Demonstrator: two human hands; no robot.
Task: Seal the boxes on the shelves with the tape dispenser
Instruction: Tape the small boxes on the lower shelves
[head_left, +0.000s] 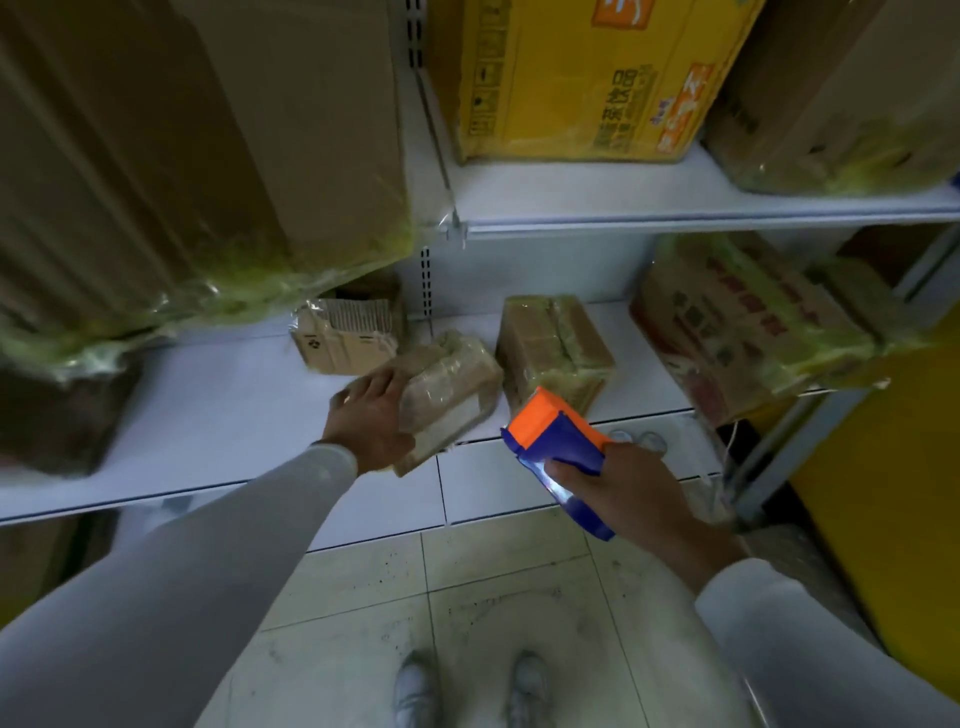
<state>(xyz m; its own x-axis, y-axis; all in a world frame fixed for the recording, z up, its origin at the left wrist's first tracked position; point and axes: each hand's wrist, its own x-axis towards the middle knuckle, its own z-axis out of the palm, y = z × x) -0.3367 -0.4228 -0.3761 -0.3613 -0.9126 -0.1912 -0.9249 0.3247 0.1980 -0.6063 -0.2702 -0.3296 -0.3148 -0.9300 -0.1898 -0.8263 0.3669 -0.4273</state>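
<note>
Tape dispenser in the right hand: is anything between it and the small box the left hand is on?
Nothing visible does. The tape dispenser, gripped by the right hand, sits just right of the small box that the left hand holds at the shelf edge, with only open space between them.

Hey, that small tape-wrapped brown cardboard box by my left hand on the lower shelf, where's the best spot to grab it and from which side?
Probably grip the small tape-wrapped brown cardboard box across its near end, coming from the front, where the left hand already lies. That end overhangs the white lower shelf edge and tilts toward you, so fingers can wrap over and under it. Another wrapped box crowds its right.
</note>
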